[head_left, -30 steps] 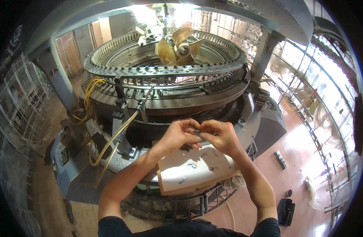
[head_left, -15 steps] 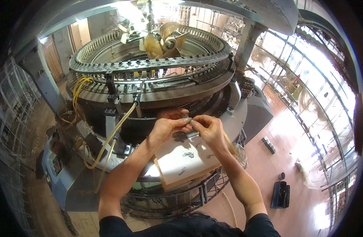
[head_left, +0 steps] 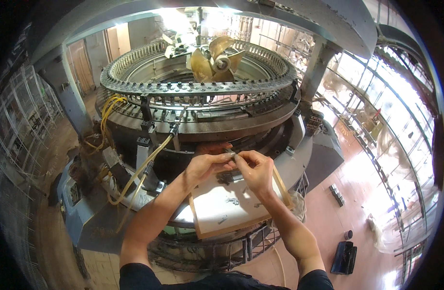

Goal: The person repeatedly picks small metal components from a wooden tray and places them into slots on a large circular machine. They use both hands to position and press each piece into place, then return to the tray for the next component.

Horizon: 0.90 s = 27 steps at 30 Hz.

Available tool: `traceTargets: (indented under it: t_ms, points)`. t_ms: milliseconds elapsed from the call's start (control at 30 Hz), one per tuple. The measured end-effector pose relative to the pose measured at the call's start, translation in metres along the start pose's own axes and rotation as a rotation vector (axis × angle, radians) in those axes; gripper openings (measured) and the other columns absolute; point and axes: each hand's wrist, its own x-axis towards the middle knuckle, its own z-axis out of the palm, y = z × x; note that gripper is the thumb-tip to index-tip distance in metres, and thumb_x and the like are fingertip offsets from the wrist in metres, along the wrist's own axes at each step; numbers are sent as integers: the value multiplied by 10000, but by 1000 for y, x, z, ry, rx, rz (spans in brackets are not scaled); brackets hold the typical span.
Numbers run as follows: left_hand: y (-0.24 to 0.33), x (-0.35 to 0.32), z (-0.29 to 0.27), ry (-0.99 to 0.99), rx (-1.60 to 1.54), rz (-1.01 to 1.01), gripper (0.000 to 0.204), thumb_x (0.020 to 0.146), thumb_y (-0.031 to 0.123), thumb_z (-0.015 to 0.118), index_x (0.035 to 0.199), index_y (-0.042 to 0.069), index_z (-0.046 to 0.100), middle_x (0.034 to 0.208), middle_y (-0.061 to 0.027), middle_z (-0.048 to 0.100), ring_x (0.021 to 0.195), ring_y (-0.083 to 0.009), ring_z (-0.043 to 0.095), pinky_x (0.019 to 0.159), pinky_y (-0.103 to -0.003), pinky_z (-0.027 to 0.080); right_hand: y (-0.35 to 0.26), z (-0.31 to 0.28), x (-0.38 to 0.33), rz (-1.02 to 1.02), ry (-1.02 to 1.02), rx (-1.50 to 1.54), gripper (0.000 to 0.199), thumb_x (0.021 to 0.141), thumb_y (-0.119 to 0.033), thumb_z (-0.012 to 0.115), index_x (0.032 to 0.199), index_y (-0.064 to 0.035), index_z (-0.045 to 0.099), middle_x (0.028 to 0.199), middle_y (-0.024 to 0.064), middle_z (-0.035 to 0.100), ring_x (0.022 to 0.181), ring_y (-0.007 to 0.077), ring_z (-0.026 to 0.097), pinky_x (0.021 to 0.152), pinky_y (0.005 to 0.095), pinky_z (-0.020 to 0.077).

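1. We see two hands meeting over the front of a big round machine (head_left: 197, 104): our left hand (head_left: 206, 165) and our right hand (head_left: 254, 169) both pinch one small metal part (head_left: 230, 153) between fingertips and thumbs, fingers closed on it
2. That part sits in the air between the two hands, just above the far edge of a flat tray (head_left: 231, 208) and just in front of the machine's dark lower ring
3. The tray has a pale surface and a wooden rim; it rests on the machine's grey ledge, and its near edge juts past that ledge toward us
4. On the tray we count one dark clump of parts (head_left: 227, 177) under the hands and about four small loose bits nearer us; they are too small to tell apart
5. Left of the hands, yellow hoses (head_left: 144, 166) slope down across the machine's side; we cannot count them surely
6. One gold fan (head_left: 213, 59) stands at the machine's centre
7. Room to move is tight ahead, where the ring is close behind the fingers; to the right the red floor (head_left: 347, 193) lies open
8. One black box (head_left: 344, 257) lies on that floor near our right elbow, with one small round can just beyond it
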Motion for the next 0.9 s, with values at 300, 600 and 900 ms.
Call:
traceTargets:
  t_ms: [300, 600, 900]
  points:
    - [-8, 16, -20, -76, 44, -115, 453, 937, 49, 805, 1330, -49, 602, 1110, -182, 735, 918, -289, 780, 848, -387, 673, -61, 7, 85, -231, 13, -252, 185, 865, -115, 723, 929, 45, 790, 824, 166, 780, 726, 156, 734, 711, 316, 571]
    - [-12, 19, -19, -101, 56, -98, 362, 941, -47, 744, 1287, -46, 637, 1086, -179, 736, 910, -330, 786, 891, -418, 664, -62, 57, 121, 2, 44, -474, 251, 747, -189, 717, 832, 37, 787, 782, 281, 724, 775, 425, 749, 754, 468, 587]
    - [-19, 27, -23, -184, -35, -80, 340, 964, -23, 731, 1295, -27, 653, 1058, -149, 721, 915, -325, 780, 880, -397, 669, -64, 71, 119, -19, 90, -618, 226, 725, -197, 725, 782, 16, 773, 776, 267, 723, 777, 428, 745, 748, 466, 589]
